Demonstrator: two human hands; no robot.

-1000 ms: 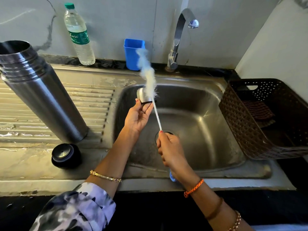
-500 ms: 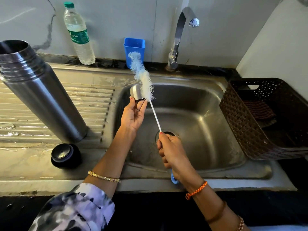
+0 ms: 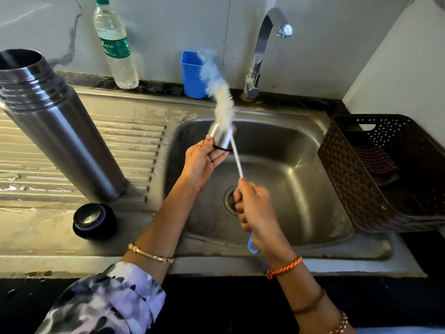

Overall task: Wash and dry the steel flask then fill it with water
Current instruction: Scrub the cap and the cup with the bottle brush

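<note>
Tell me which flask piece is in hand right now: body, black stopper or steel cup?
The steel cup. The left hand grips it over the sink; the flask body and black stopper stand untouched on the drainboard.

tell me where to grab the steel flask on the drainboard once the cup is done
Grip the steel flask around its smooth body, below the ribbed neck, coming from its right, sink-facing side. It stands upright on the drainboard with its mouth open, and the black stopper sits in front of its base, so a side grip at mid-height avoids both. The left hand is nearer, but holds the small steel cup.
</note>
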